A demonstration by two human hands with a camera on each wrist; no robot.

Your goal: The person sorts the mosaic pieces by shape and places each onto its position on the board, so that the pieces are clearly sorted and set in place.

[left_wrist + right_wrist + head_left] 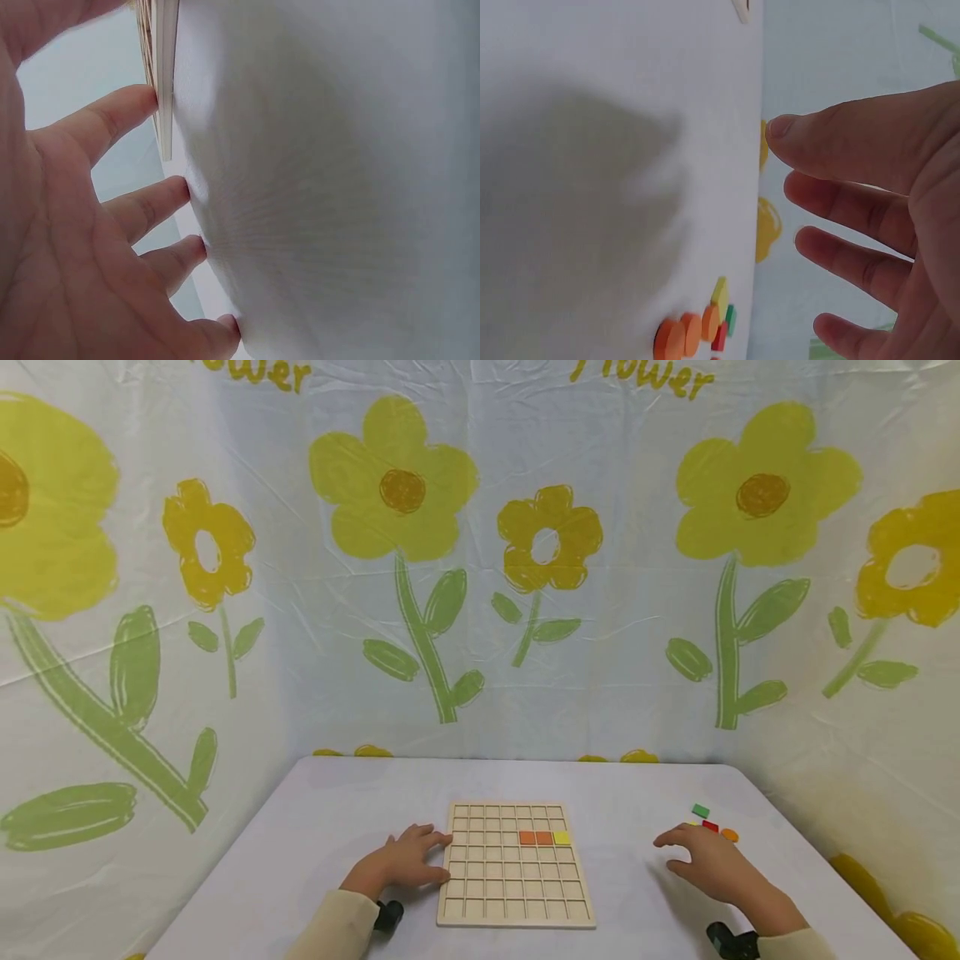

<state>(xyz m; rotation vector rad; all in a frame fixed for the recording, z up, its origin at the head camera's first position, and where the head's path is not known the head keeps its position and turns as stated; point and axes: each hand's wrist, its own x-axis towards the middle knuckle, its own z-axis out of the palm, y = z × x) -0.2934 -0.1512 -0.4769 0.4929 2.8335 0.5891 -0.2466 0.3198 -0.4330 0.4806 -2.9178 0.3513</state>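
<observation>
A pale wooden grid board (495, 887) lies on the table. Two orange square tiles (528, 837) and a yellow square tile (562, 837) sit side by side in one row, reaching its right edge. Along the left edge, the thumb and index finger of my left hand (408, 857) touch the board's side; the other fingers are spread against the table in the left wrist view. My right hand (708, 862) hovers above the table to the right, fingers loosely bent and apart, holding nothing. It partly hides the small coloured pieces beyond it in the head view.
Loose pieces lie at the table's right: a green one (701, 811), a red one (710, 825), and several orange round ones (670, 339) with a yellow one (720, 296). A flower-printed cloth (630, 677) hangs around the white table (360, 793).
</observation>
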